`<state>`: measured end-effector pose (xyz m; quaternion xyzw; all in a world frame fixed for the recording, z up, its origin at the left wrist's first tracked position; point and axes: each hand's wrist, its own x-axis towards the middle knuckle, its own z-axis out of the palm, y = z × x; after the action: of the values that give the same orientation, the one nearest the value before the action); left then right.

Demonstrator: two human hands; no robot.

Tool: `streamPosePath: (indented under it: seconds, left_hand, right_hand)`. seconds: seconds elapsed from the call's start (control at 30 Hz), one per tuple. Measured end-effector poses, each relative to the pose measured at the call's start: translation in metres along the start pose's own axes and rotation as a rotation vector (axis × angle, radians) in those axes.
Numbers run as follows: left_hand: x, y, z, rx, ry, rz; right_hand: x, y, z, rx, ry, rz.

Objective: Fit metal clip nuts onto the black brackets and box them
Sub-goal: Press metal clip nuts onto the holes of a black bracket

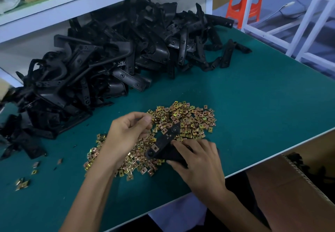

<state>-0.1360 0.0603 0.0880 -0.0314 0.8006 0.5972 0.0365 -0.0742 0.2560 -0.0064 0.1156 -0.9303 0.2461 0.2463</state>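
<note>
Grips one black bracket (163,143) with the right hand (197,161) over the near side of the clip nuts (190,119) heaped on the green counter (253,104), curls the left hand (126,132) just left of it, contents impossible to tell, bracket pile (108,59) far left.

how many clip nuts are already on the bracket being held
1 visible: a clip nut near the lower-left end of the bracket in the right hand; others may hide under the hand.
</note>
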Motion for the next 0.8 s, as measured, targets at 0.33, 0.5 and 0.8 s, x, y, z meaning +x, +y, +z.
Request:
streamPosePath:
  seconds: [0.33,0.5,0.8]
  left_hand:
    - [-0.015,0.010,0.018,0.060,-0.040,0.029]
    - [-0.017,0.007,0.023,0.125,-0.024,0.026]
    - [-0.024,0.002,0.031,-0.037,0.031,-0.075]
  right_hand:
    - [0.000,0.000,0.000,0.005,-0.009,-0.001]
    - [0.000,0.001,0.001,0.011,0.004,-0.007]
    - [-0.001,0.001,0.002,0.009,-0.010,-0.013]
